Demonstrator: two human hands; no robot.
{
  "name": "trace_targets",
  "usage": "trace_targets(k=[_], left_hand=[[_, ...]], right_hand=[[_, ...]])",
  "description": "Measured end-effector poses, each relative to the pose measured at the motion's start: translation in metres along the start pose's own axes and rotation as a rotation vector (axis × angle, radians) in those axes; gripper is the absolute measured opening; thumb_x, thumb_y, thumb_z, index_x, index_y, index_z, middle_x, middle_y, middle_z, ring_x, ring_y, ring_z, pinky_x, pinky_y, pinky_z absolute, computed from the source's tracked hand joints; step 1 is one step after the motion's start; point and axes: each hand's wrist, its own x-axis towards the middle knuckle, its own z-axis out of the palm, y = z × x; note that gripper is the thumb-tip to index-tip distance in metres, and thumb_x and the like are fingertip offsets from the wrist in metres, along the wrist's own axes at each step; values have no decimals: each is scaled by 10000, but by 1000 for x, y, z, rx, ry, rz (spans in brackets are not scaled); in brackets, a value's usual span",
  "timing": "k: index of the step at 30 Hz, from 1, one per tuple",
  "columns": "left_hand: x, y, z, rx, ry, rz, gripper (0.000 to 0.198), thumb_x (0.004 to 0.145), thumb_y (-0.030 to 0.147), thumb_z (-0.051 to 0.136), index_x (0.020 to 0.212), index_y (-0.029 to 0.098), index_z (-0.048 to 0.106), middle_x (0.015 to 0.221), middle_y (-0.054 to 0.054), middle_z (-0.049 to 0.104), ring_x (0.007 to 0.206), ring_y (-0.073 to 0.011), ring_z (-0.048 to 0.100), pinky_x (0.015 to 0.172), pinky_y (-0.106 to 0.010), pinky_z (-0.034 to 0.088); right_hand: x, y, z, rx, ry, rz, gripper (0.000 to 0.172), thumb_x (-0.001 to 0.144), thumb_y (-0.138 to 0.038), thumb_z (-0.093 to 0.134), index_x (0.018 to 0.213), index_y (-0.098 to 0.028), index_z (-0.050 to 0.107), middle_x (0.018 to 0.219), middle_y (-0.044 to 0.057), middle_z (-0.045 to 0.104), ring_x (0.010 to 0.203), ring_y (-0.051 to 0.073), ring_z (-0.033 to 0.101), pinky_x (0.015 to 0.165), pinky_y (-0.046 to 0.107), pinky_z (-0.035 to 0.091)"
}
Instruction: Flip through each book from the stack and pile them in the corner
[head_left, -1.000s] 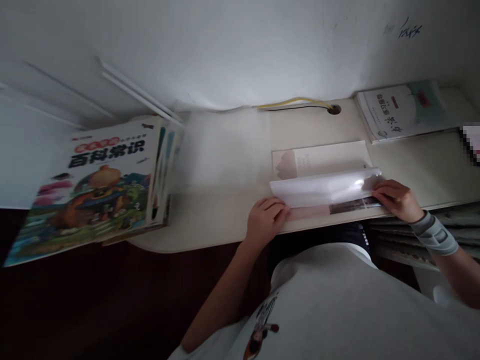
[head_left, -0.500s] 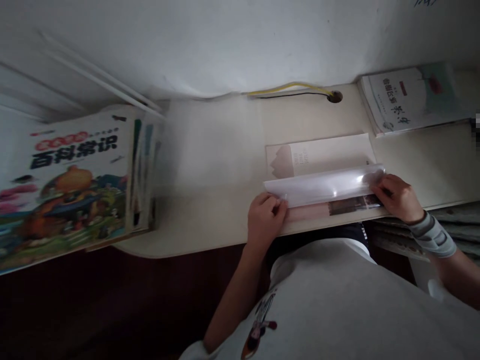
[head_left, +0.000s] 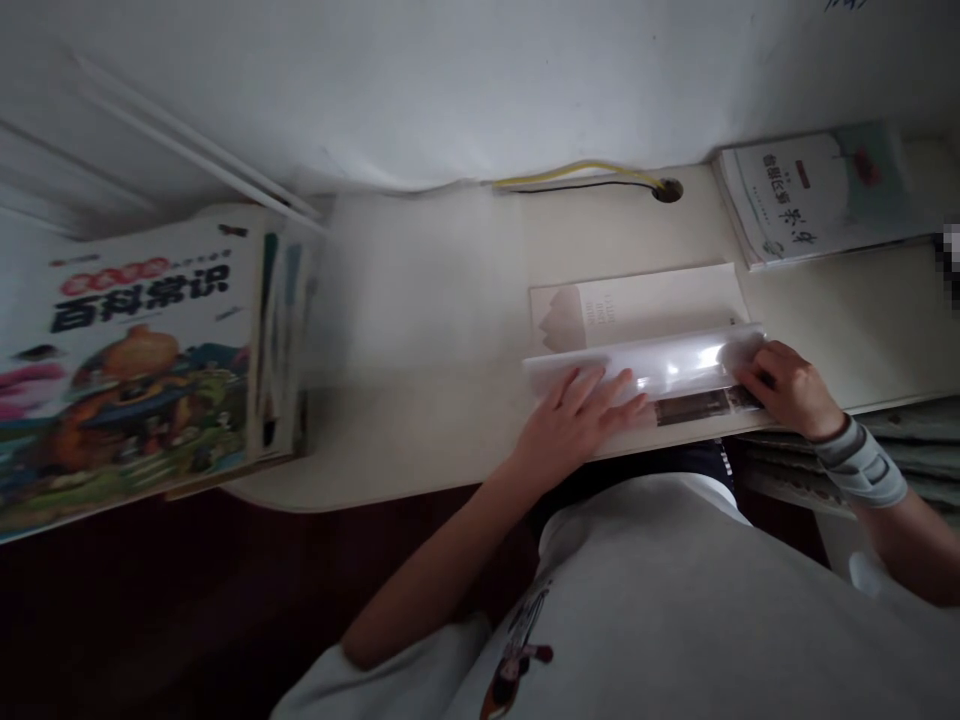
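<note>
Stacked books (head_left: pixel 142 350) on a desk (head_left: pixel 420 440)
Another book (head_left: pixel 817 195) lies at the far right; a yellow and black cable (head_left: pixel 577 180) enters a desk hole (head_left: pixel 667 190).

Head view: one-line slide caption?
Left hand flat on a translucent plastic sheet curling over an open book, right hand holding the sheet's right end, on a pale desk.

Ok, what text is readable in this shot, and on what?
"百科常识": cover of the picture book, left.
Red band above that title: too small to read.
Booklet, top right: Chinese title too blurred to read.
Open book page: small print by the mountain graphic, too small to read.
T-shirt print: any lettering unreadable.
</note>
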Motion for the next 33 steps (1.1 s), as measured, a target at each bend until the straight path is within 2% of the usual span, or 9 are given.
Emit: trace_targets(k=[6,11,14,17,19,21,24,27,33], left_hand=[[12,2,-4,36,-159,51,474,926,169,475,1386,275,434,1418,-65,489,1233,-262,493,1038,-460,391],[12,6,-2,27,-217,35,472,934,161,441,1397,256,425,1426,-78,477,1247,-266,478,1029,-471,394],[13,13,-4,52,-225,21,453,942,157,408,1388,225,441,1406,-85,494,1240,-262,475,1028,-469,387],[18,22,-11,80,-227,29,429,940,144,392,1357,182,481,1388,-90,501,1239,-241,464,1033,-424,378],[22,27,-15,97,-237,44,410,932,137,398,1325,161,514,1356,-94,521,1212,-234,475,1011,-396,388],[25,31,-17,115,-249,45,383,925,131,407,1278,141,554,1287,-102,561,1166,-238,496,976,-385,402],[27,34,-17,116,-260,17,358,908,110,431,1230,103,587,1179,-124,599,1123,-245,509,945,-381,404],[27,36,-16,105,-270,-7,378,890,82,449,1249,77,568,1113,-137,609,1102,-249,513,918,-381,402],[28,35,-20,110,-316,-8,421,898,59,410,1307,53,508,986,-127,628,977,-244,545,776,-361,421]], right_hand=[[1,-5,-1,21,12,22,311,900,-298,483,617,-242,365,666,10,437,640,167,450,603,301,388],[-1,2,0,11,13,19,302,888,-286,495,609,-235,391,675,18,454,654,169,461,611,297,397],[-3,-2,0,-87,13,13,264,893,-276,493,638,-215,466,695,39,493,688,184,482,640,312,412],[-2,-29,2,-285,69,-22,139,892,-207,486,854,-166,614,876,100,596,821,220,520,741,363,424],[0,-58,7,-353,81,-137,216,892,-153,475,1037,-184,632,1013,100,624,917,228,521,848,408,408],[3,-87,15,-335,52,-285,240,907,-150,460,1052,-200,644,996,70,645,941,212,519,962,432,366],[7,-115,26,-352,22,-340,262,924,-145,429,1010,-197,671,881,43,649,870,192,516,1019,428,332],[9,-121,28,-403,-33,-335,301,933,-137,402,1033,-206,677,863,44,645,851,201,508,1012,428,335],[13,-112,18,-317,-124,-350,259,915,-124,446,993,-144,691,842,83,633,834,222,492,900,418,351]])
